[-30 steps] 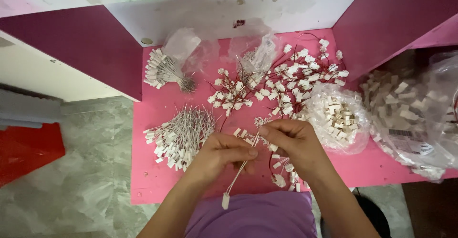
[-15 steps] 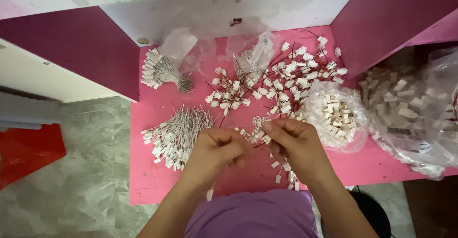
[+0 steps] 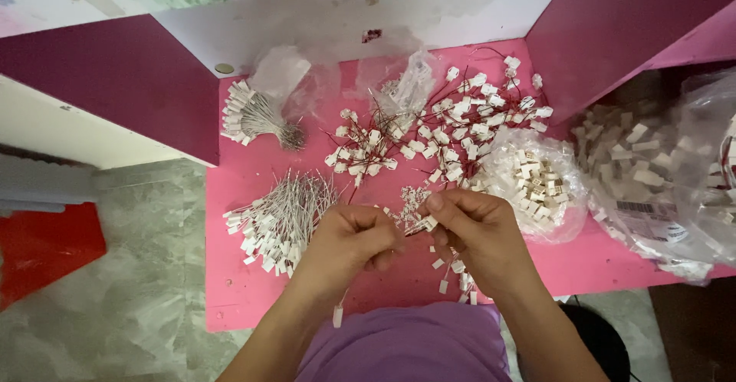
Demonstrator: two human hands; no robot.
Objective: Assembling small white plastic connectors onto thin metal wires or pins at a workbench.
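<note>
Head view: a thin white wire (image 3: 338, 305) with a small white connector at its end is pinched between both hands over the pink table (image 3: 230, 290), near its front edge. Left hand (image 3: 349, 244) fingers are curled tight on the wire; right hand (image 3: 475, 232) fingers are pressed together on a small white piece. A fanned wire bundle (image 3: 280, 217) lies just left. A clear bag of white connectors (image 3: 537, 183) sits right.
</note>
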